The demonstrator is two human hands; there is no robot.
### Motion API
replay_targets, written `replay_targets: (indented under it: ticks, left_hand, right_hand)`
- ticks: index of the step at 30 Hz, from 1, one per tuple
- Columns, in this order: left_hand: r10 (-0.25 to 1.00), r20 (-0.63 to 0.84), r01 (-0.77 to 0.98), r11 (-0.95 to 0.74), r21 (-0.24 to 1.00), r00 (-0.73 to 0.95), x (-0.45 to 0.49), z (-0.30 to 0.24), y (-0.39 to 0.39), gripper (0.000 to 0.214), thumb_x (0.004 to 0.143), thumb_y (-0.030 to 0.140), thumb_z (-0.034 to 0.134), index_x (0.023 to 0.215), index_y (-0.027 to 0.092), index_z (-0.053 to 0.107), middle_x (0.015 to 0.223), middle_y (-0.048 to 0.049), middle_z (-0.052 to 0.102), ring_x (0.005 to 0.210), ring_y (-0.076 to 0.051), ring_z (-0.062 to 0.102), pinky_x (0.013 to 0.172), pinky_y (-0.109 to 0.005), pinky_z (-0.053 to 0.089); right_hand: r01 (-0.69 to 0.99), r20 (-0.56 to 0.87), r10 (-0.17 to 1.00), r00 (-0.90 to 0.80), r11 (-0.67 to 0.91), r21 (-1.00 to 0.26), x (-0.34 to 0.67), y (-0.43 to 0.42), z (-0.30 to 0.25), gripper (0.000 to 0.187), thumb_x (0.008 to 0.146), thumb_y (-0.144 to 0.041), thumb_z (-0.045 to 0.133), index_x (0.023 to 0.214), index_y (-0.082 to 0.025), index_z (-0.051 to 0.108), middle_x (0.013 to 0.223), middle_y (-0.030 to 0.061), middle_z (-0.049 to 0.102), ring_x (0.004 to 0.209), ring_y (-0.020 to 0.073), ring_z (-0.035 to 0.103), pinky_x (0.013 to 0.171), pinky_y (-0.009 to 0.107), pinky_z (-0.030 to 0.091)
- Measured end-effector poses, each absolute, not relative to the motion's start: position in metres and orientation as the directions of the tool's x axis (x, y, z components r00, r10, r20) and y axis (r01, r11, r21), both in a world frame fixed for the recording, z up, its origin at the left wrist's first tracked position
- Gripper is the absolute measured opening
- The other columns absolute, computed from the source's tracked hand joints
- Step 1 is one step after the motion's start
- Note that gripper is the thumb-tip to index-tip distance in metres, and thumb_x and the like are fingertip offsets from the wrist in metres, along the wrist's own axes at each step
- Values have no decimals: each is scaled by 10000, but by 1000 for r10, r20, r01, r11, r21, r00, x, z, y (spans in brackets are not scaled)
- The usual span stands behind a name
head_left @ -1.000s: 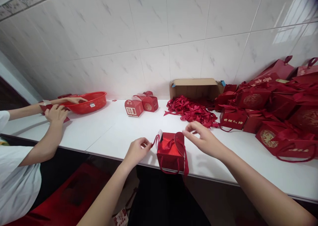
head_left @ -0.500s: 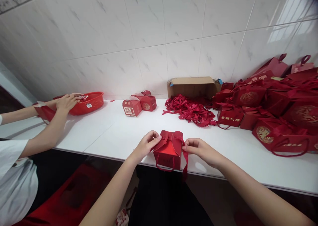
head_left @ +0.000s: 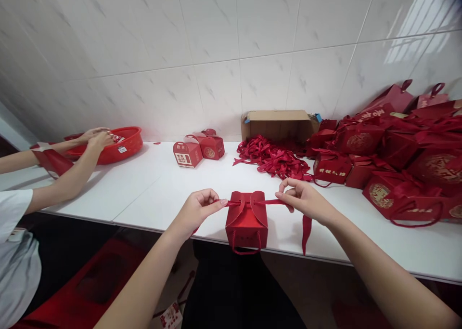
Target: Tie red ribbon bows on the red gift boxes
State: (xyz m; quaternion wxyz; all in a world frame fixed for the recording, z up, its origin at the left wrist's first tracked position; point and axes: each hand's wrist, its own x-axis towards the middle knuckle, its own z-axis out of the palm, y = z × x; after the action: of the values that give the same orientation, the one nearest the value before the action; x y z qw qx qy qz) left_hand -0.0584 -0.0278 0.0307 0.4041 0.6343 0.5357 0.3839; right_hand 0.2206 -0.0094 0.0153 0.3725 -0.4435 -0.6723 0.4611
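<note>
A small red gift box (head_left: pixel 247 223) stands upright at the table's front edge, a cord handle hanging on its near side. Through the holes of its two rounded top flaps runs a red ribbon (head_left: pixel 272 202), drawn out to both sides. My left hand (head_left: pixel 198 212) pinches the ribbon's left end just left of the box. On the right, my right hand (head_left: pixel 305 200) pinches the other end, whose tail dangles below the fingers. Neither hand touches the box itself.
A pile of red ribbons (head_left: pixel 272 158) spills from a cardboard box (head_left: pixel 277 117) by the wall. Many red gift boxes (head_left: pixel 397 151) are heaped at right. Several small boxes (head_left: pixel 189 151) stand at back. At left, another person's hands (head_left: pixel 97 138) reach into a red basin (head_left: pixel 133 143).
Both hands have moved apart from the box, pulling the ribbon out straight to left and right. The top flaps now stand closer together.
</note>
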Motion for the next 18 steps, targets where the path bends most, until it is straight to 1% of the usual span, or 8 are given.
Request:
replay_targets:
  ticks: [3,6,8,9,10,12,15,18]
  left_hand:
    - [934,329,517,-354,780,143,-62,38,-29,279,712,368,690,645,173,503,594,33,493,532,-85,435,499,-219,361]
    - [691,657,637,-659,400,302,-72,36,-25,191,743,266,672,626,184,544,655,-4,549,641,-131,500,599,-266,420]
    - [537,729,662,-734,155,425,-79,32,-22,207,761,210,634,576,198,543,668,-21,572,671,-151,496,644,-293,424]
    - [515,725,678,-730,91,457,-82,29,-20,234,768,203,614,548,207,533,663,-26,576,663,-157,484,653,-304,422]
    - [529,708,699,-712,69,468,-84,26,-19,258,773,208,598,526,215,522,658,-30,574,649,-161,470,658,-314,419]
    - [610,653,737,-666,116,448,-88,17,-17,296,778,244,577,492,229,501,639,-38,555,633,-171,451,668,-327,414]
    - [709,574,723,-636,269,410,-90,-1,-14,315,785,288,557,481,235,493,599,-35,514,624,-178,438,705,-340,419]
    - [738,574,643,-638,423,355,-88,-21,-14,277,792,288,557,522,238,522,571,-20,479,623,-176,434,776,-355,430]
  right_hand:
    - [387,265,924,-277,360,-849,222,-15,25,289,740,-442,653,794,-198,509,700,-23,540,494,66,396,465,210,310]
    - [429,393,865,-313,498,-754,225,-19,30,267,756,-437,645,807,-202,528,759,-6,537,538,83,430,493,224,359]
    - [448,453,807,-378,588,-673,228,-20,32,236,774,-432,632,809,-204,580,800,24,551,632,121,491,556,248,408]
    - [458,476,778,-409,627,-631,229,-21,32,225,782,-432,625,813,-209,611,824,38,554,681,141,511,594,263,427]
    - [470,491,754,-437,657,-590,230,-21,30,218,790,-434,618,819,-218,640,840,47,550,715,154,521,624,277,438]
    - [502,499,721,-481,693,-518,232,-20,24,207,805,-431,602,830,-239,675,845,52,532,725,163,523,648,296,445]
    - [526,504,689,-522,724,-446,231,-17,4,165,836,-364,562,860,-245,673,827,54,517,709,165,520,647,306,446]
    - [478,539,650,-536,760,-441,227,-13,-24,158,860,-247,483,931,-235,624,832,60,527,716,166,529,652,304,453]
